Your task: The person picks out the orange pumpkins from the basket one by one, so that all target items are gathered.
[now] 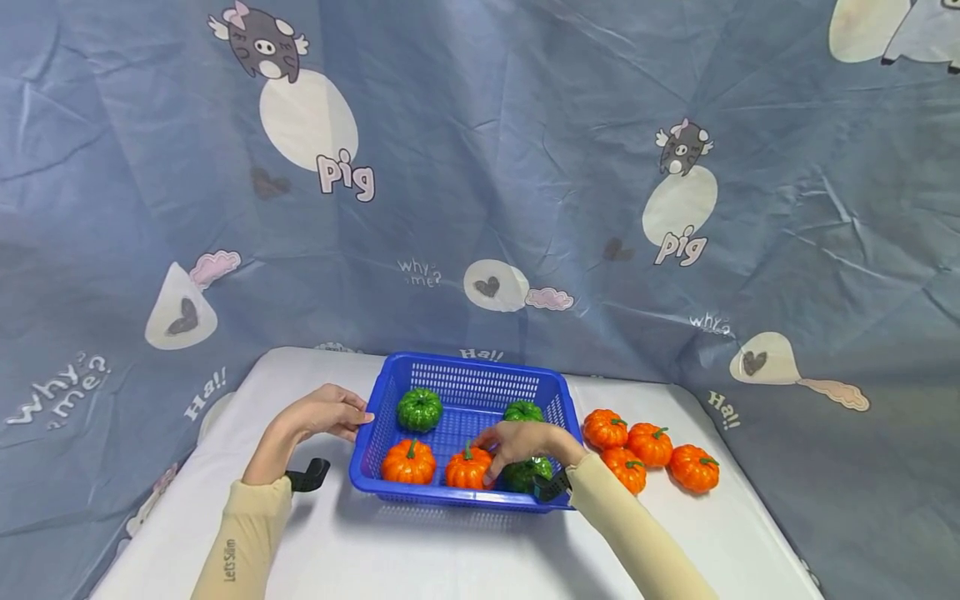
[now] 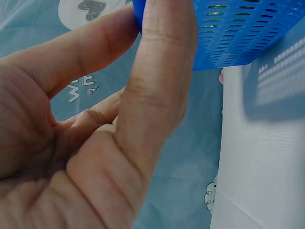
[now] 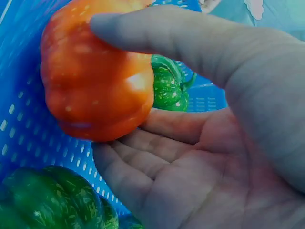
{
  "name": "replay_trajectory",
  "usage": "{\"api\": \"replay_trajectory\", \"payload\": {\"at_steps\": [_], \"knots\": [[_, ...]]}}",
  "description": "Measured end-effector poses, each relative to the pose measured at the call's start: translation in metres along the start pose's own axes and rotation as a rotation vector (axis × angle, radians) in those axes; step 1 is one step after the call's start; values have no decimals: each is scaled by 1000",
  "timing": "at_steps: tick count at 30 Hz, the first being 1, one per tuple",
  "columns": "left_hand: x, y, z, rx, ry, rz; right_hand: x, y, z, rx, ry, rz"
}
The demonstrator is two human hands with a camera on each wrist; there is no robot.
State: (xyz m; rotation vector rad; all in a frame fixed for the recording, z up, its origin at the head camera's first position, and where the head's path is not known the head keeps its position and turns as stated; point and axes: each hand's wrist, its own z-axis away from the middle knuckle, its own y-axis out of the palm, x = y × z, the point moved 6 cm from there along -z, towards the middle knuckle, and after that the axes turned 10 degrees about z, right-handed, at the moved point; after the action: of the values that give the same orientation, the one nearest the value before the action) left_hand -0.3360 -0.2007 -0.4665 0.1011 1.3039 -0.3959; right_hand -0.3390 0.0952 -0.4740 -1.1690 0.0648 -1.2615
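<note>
A blue plastic basket with slotted walls stands on the white table. My left hand pinches its left rim between thumb and finger; in the left wrist view the thumb is against the basket wall. Inside the basket, my right hand grips a small orange pumpkin, with the thumb on one side and fingers on the other. Left of it sits another orange pumpkin. Green pumpkins lie at the back left, the back right and the front right, the last partly hidden by my right wrist.
Several orange pumpkins lie clustered on the table right of the basket, beside my right forearm. A blue patterned cloth hangs behind and around the white table. Dark straps with cameras sit on both wrists.
</note>
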Motion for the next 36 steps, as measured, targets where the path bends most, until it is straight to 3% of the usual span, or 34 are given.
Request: {"api": "replay_trajectory", "payload": {"at_steps": [13,23,29,36], "knots": [[1,2,-1,-3,-4,2,0,-22,22,-106,-50,-135],[2,3,-2,-4,-4,-1,-3,-44,73,-198,-54,-204],[0,3,-2,18,6,11,-25,-51,114,-310,-67,-228],[-2,3,2,26,4,16,-72,-51,159,-418,-44,-339]]}}
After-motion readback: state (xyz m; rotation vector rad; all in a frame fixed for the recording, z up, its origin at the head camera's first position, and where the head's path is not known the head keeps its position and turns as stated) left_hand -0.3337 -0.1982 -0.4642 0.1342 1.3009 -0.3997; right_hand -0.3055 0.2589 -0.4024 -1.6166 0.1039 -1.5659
